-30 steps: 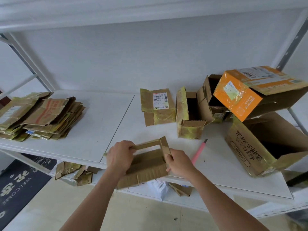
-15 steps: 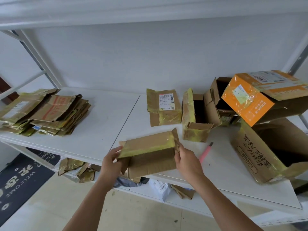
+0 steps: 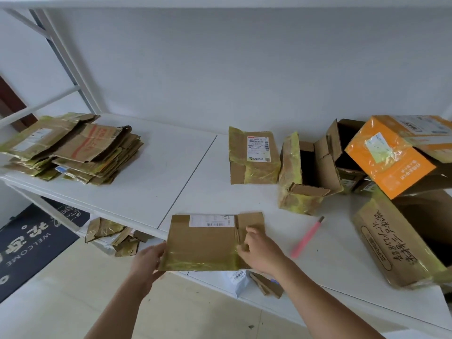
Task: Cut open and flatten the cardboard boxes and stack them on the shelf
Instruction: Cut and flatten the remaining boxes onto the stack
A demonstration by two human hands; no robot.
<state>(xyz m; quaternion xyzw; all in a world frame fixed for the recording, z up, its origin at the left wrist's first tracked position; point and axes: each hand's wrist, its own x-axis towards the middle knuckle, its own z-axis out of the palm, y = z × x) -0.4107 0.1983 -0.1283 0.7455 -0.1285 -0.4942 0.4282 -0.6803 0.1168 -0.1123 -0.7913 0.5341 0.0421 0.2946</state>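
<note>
While hands grip flattened box [image 3: 203, 243], left hand [image 3: 146, 263], right hand [image 3: 259, 253]; mat [image 3: 29, 243] reads "WELCOME".

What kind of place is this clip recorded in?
Likely a small storeroom or parcel-sorting corner: a white metal shelf, used shipping boxes with labels, a stack of flattened cardboard, a welcome mat.

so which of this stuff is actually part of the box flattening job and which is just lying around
Part of the job:
- flattened box, held by left hand and right hand
- stack of flattened boxes
- pink cutter
- uncut boxes: taped box, open box, orange box, large box
- shelf

Just lying about:
- welcome mat
- cardboard scraps on the lower shelf
- white mailer
</note>
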